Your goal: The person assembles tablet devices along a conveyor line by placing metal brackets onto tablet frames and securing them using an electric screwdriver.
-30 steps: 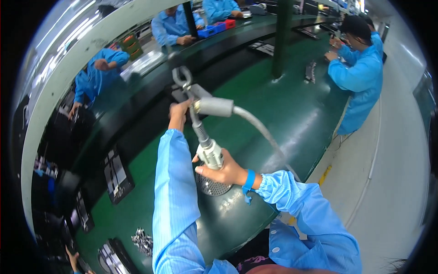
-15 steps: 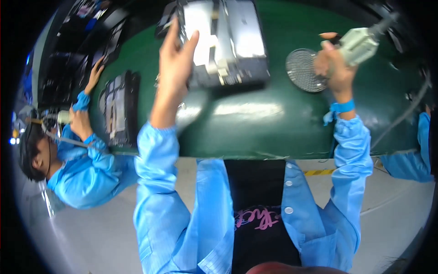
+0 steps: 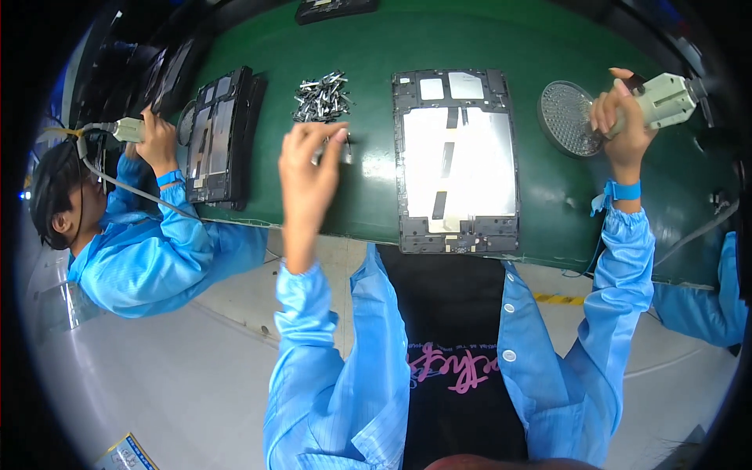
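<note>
On the green table before me lies an opened tablet [image 3: 478,168], black-framed, with a large silvery inner plate and dark strips across it. My left hand [image 3: 307,168] is left of it, apart from it, thumb and index fingertips close together in a pinch; whether something small is between them is hidden. Just beyond those fingers is a pile of small silver and black parts [image 3: 321,95]. My right hand [image 3: 627,125] is closed round a pale electric screwdriver [image 3: 664,100], beside a round dimpled screw tray [image 3: 568,117].
To the left, a co-worker [image 3: 141,251] in blue holds a similar tool over a stack of opened tablets [image 3: 215,137]. Another dark device [image 3: 333,8] lies at the far edge. A cable [image 3: 693,231] runs along the right, near another blue sleeve [image 3: 701,294].
The tablet, earlier up by my left hand, now lies flat nearer me. My left hand has let go of it and come down beside the parts pile. The screwdriver has shifted right.
</note>
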Demonstrator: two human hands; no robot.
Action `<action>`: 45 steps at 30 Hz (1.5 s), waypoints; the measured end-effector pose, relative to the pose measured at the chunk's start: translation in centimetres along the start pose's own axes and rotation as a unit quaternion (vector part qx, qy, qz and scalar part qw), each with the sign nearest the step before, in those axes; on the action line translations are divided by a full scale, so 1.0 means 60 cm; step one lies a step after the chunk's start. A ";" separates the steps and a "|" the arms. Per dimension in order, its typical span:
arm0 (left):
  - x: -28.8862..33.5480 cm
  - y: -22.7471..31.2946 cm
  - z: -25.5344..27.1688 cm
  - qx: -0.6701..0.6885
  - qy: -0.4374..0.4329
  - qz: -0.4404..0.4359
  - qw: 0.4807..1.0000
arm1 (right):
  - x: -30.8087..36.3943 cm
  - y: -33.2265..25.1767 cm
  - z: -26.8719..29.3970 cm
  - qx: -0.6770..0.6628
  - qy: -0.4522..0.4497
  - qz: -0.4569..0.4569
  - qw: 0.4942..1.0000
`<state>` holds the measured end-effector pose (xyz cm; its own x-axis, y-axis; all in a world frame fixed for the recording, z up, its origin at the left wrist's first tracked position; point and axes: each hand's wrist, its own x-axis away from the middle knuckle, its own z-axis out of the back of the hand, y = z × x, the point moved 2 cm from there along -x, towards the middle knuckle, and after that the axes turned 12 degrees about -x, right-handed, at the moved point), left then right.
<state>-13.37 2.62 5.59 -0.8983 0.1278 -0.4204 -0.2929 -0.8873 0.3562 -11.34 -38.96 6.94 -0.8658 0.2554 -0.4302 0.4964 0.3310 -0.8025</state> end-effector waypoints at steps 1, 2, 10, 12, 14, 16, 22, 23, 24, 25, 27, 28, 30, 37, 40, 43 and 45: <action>-0.019 -0.017 0.006 0.000 -0.042 -0.028 0.999 | 0.000 0.000 0.002 -0.003 0.000 -0.001 1.000; -0.034 -0.025 0.009 -0.002 -0.084 -0.055 0.995 | 0.001 0.001 0.006 -0.006 0.000 -0.003 1.000; -0.069 -0.029 0.019 -0.058 -0.061 -0.175 0.981 | 0.000 -0.004 0.010 -0.014 -0.004 0.002 1.000; -0.071 -0.029 0.027 0.011 -0.021 -0.042 0.999 | 0.000 -0.006 0.012 -0.019 -0.010 0.002 1.000; -0.089 -0.015 0.038 0.000 0.015 -0.066 0.998 | 0.002 -0.008 0.011 -0.016 -0.006 0.000 1.000; -0.108 -0.006 0.035 0.031 0.011 -0.077 0.996 | 0.001 -0.011 0.010 -0.012 -0.007 0.006 1.000; -0.147 0.069 -0.028 0.295 -0.151 0.018 0.943 | 0.003 -0.010 0.001 -0.021 -0.008 0.004 1.000; -0.158 0.063 -0.042 0.298 -0.150 0.017 0.943 | 0.003 -0.012 -0.002 -0.023 -0.004 0.003 1.000; -0.166 0.051 -0.066 0.308 -0.179 0.026 0.934 | 0.003 -0.012 -0.004 -0.020 -0.004 0.005 1.000; -0.170 0.045 -0.080 0.317 -0.209 0.036 0.925 | 0.004 -0.011 -0.005 -0.020 -0.004 0.003 1.000; -0.173 0.033 -0.094 0.320 -0.236 0.060 0.915 | 0.005 -0.011 -0.007 -0.021 -0.004 0.000 1.000; -0.174 0.029 -0.099 0.321 -0.264 0.086 0.905 | 0.005 -0.012 -0.005 -0.021 -0.001 0.001 1.000; -0.171 0.020 -0.112 0.348 -0.274 0.100 0.891 | 0.005 -0.011 -0.004 -0.018 -0.003 -0.002 1.000; -0.156 0.020 -0.130 0.373 -0.244 0.145 0.883 | 0.009 -0.010 0.002 0.017 0.006 -0.020 1.000; -0.151 0.031 -0.125 0.340 -0.219 0.122 0.907 | 0.007 -0.008 0.008 0.011 0.001 -0.015 1.000; -0.152 0.034 -0.127 0.315 -0.213 0.102 0.919 | 0.004 -0.009 0.006 0.002 -0.018 -0.018 1.000; -0.153 0.031 -0.128 0.330 -0.209 0.100 0.915 | 0.000 -0.016 -0.005 0.032 -0.017 -0.008 0.999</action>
<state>-3.14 -3.60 3.69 -0.9621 0.2722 0.0146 -0.1193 -0.4686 0.8753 -11.80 -39.01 7.80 -0.8757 0.2189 -0.4303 0.4785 0.2755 -0.8338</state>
